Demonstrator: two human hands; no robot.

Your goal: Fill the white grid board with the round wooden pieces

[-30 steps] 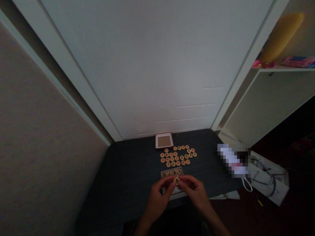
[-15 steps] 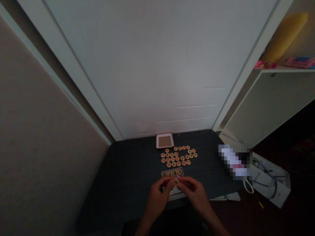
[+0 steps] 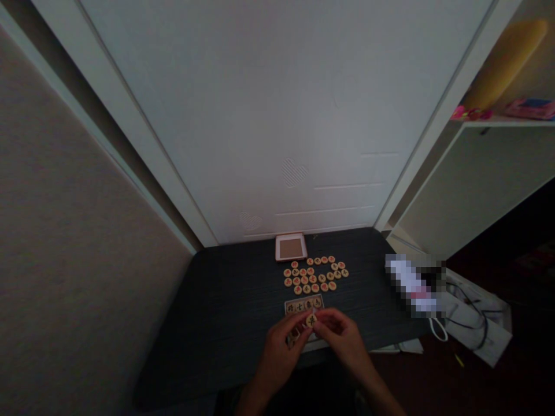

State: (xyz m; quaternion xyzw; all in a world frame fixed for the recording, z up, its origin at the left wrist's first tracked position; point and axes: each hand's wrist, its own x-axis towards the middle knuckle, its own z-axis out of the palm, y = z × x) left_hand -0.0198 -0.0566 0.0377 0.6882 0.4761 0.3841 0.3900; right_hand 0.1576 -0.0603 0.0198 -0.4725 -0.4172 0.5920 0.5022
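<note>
My left hand point(image 3: 281, 341) and my right hand point(image 3: 340, 335) meet over the near side of the dark table, both closed on one round xiangqi piece point(image 3: 311, 320) with a black character facing up. Beneath them lies an open box point(image 3: 323, 298) with a row of pieces along its far side; the hands cover much of its nearer part. Beyond the box, several loose xiangqi pieces point(image 3: 304, 280) with red or black characters lie flat in uneven rows.
A shallow box lid point(image 3: 291, 249) with a brown inside lies at the table's point(image 3: 217, 300) back edge, against a white panel point(image 3: 269, 115). At the right edge is a blurred-out white object point(image 3: 410, 283). Below it a white box point(image 3: 481, 323) holds cables.
The xiangqi piece has turned slightly between my fingers, and the hands have shifted a little. More of the box's row of pieces now shows. The loose pieces lie as before.
</note>
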